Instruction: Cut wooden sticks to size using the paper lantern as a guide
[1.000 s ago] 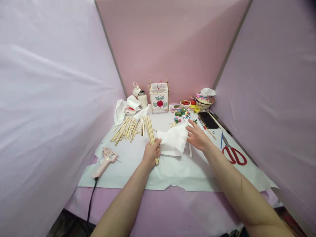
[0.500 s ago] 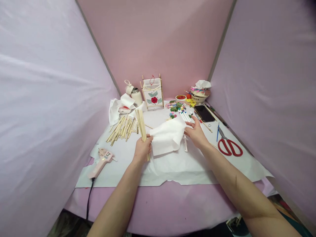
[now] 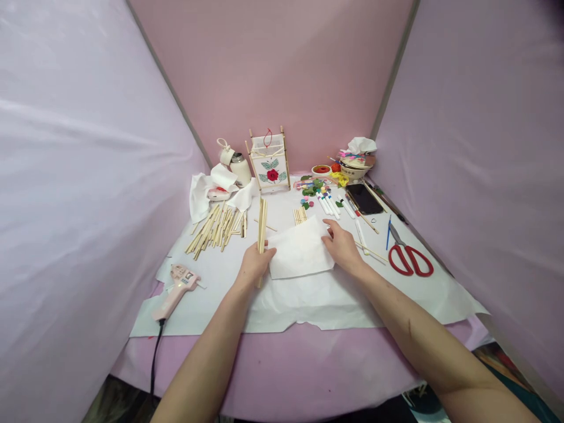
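Note:
My left hand [image 3: 253, 264] is closed round a bundle of wooden sticks [image 3: 262, 226] that points away from me over the white paper table cover [image 3: 308, 299]. Its thumb also pinches the left edge of a white paper sheet [image 3: 299, 252]. The sheet lies flat on the cover between my hands. My right hand [image 3: 341, 247] rests on the sheet's right edge with its fingers spread flat. A loose pile of sticks [image 3: 215, 226] lies to the left, and a few short sticks [image 3: 299, 215] lie just behind the sheet.
A pink glue gun [image 3: 176, 288] with a black cord lies at left. Red scissors [image 3: 408, 258] lie at right, a black phone [image 3: 363, 198] and markers [image 3: 328, 205] behind. A small paper lantern [image 3: 269, 161], a jar [image 3: 240, 167] and a bowl [image 3: 355, 164] stand at the back. Pink walls enclose the table.
The sheet, lifted and curled between my hands before, now lies flat on the cover. My right hand came down onto its edge. The stick bundle turned more upright.

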